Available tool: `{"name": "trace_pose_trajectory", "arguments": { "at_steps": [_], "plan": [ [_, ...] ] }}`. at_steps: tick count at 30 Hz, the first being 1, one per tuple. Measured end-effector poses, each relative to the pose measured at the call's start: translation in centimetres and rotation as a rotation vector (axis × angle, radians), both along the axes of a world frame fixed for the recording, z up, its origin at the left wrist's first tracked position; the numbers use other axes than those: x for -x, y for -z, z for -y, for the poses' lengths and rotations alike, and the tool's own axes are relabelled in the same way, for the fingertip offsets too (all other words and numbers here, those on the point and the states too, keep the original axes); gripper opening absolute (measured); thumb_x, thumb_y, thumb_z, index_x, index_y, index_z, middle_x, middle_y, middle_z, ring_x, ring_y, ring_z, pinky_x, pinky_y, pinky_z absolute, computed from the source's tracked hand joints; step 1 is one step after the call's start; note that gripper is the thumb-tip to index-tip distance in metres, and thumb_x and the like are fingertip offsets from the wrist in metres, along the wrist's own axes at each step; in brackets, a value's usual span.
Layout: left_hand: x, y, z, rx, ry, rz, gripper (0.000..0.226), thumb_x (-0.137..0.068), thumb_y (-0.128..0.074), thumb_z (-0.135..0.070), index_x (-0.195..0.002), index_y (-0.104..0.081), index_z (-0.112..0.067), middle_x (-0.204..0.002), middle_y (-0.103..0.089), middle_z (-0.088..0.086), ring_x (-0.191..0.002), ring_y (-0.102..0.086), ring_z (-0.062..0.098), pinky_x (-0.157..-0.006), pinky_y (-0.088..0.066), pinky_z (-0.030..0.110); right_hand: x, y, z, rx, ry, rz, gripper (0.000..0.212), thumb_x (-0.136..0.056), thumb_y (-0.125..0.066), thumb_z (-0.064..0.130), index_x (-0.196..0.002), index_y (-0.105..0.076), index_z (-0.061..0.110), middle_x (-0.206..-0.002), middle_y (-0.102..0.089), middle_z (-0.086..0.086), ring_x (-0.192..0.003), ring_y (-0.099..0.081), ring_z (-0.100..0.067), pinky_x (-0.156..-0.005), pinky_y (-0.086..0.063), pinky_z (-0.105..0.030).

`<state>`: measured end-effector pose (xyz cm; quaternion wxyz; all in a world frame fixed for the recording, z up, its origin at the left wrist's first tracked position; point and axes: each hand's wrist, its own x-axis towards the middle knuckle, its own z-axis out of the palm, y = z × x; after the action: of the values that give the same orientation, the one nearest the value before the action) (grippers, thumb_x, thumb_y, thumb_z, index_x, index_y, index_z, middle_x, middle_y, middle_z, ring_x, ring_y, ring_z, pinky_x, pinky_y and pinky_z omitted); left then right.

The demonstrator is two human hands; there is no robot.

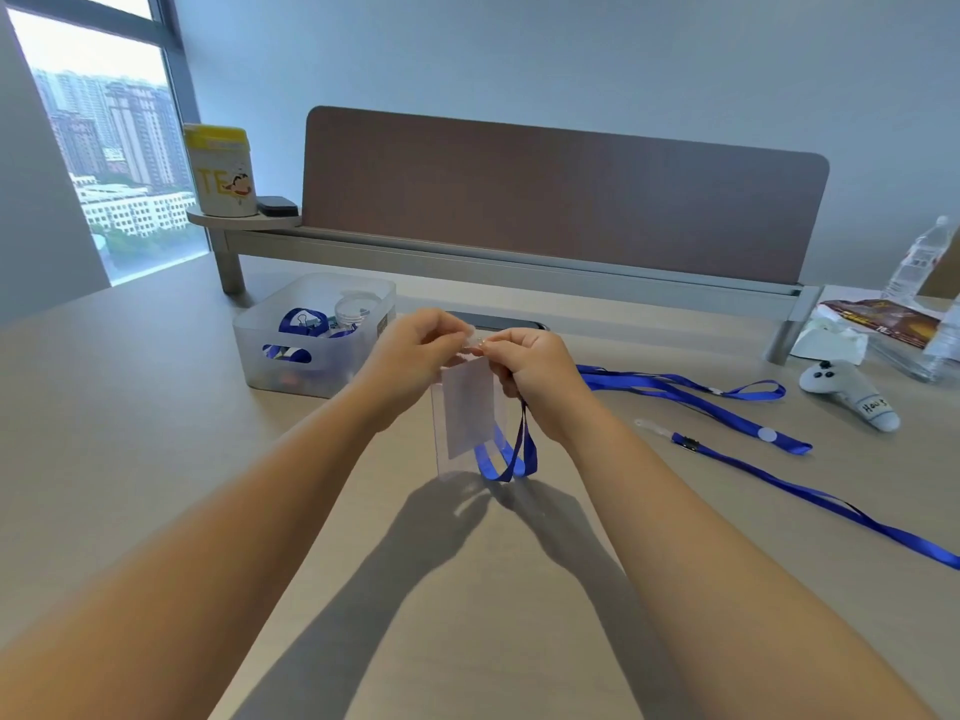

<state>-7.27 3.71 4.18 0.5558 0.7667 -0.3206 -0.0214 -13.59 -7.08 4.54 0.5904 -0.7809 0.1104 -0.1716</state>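
1. Left hand (pixel 415 350): the fingers are curled and the fingertips pinch the top edge of a clear rectangular plastic badge holder (pixel 465 413) with a white card inside.
2. The holder hangs upright in the air above the beige table (pixel 156 433), between the two hands, clear of the tabletop.
3. Right hand (pixel 537 379): the fingers are curled and pinch a small clear-and-metal clip (pixel 477 344) at the holder's top. The fingertips of both hands nearly meet there.
4. A blue ribbon lanyard (pixel 511 452) drops from under the right hand as a loop beside the holder's lower right corner. Its upper end is hidden in the palm.
5. Cannot tell whether the clip passes through the holder's slot, because fingers cover the joint.
6. Far left of the hands is a translucent plastic bin (pixel 270 335) holding blue straps. The rest of its contents blur through the wall.
7. To the right, a second blue lanyard (pixel 685 389) lies folded on the table. A third, long blue lanyard (pixel 810 491) is cut off by the frame edge.
8. A white handheld controller (pixel 852 394) lies beyond them, and its handwritten label is only partly legible.
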Motion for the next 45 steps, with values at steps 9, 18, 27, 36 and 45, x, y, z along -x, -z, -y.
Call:
{"name": "trace_pose_trajectory", "arguments": {
  "at_steps": [9, 18, 27, 36, 45],
  "plan": [
    [-0.2, 1.4, 0.3, 0.095, -0.099, 0.020, 0.034, -0.087, -0.050, 0.001, -0.120, -0.052, -0.006, -0.110, -0.059, 0.014, -0.097, -0.053, 0.020, -0.079, -0.045, 0.026, -0.3, -0.6, 0.4, -0.245, -0.082, -0.080, 0.030, -0.094, -0.044, 0.012, -0.066, -0.055, 0.011, -0.054, -0.035, -0.001, -0.048, -0.028, -0.010, -0.048, -0.027, -0.021],
    [-1.0, 2.2, -0.5, -0.128, -0.279, 0.821, 0.017, -0.077, -0.057, -0.002, -0.087, -0.070, 0.004, -0.075, -0.073, 0.021, -0.068, -0.066, 0.035, -0.061, -0.050, 0.032, -0.4, -0.9, 1.2, -0.148, -0.037, -0.360, 0.030, -0.087, -0.047, 0.008, -0.057, -0.053, 0.008, -0.033, -0.031, 0.007, -0.040, -0.021, -0.008, -0.038, -0.021, -0.017],
    [-1.7, 3.4, -1.7, -0.231, -0.350, 0.744, 0.017, -0.081, -0.057, 0.003, -0.094, -0.068, 0.006, -0.086, -0.072, 0.024, -0.079, -0.064, 0.041, -0.070, -0.053, 0.041, -1.5, 3.0, 2.2, 0.339, 0.133, -0.300, 0.026, -0.092, -0.051, 0.017, -0.099, -0.066, -0.004, -0.085, -0.060, -0.010, -0.080, -0.053, -0.020, -0.079, -0.044, -0.035],
    [-3.5, 5.6, -2.3, -0.253, -0.391, 0.443, 0.024, -0.089, -0.051, -0.010, -0.108, -0.063, -0.001, -0.104, -0.068, 0.020, -0.093, -0.059, 0.031, -0.080, -0.043, 0.028, -3.8, 7.6, 2.9, 0.698, 0.056, -0.589, 0.024, -0.087, -0.058, 0.029, -0.106, -0.070, 0.020, -0.142, -0.041, -0.006, -0.128, -0.037, -0.027, -0.100, -0.035, -0.039],
    [-4.6, 6.1, -3.1, -0.295, -0.404, 0.380, 0.024, -0.088, -0.052, -0.007, -0.109, -0.062, -0.001, -0.110, -0.066, 0.019, -0.098, -0.058, 0.031, -0.087, -0.046, 0.034, -5.1, 7.9, 2.6, 0.629, 0.044, -0.568, 0.021, -0.088, -0.055, 0.009, -0.108, -0.060, 0.005, -0.115, -0.062, -0.014, -0.105, -0.056, -0.025, -0.091, -0.046, -0.032]
  ]
}}
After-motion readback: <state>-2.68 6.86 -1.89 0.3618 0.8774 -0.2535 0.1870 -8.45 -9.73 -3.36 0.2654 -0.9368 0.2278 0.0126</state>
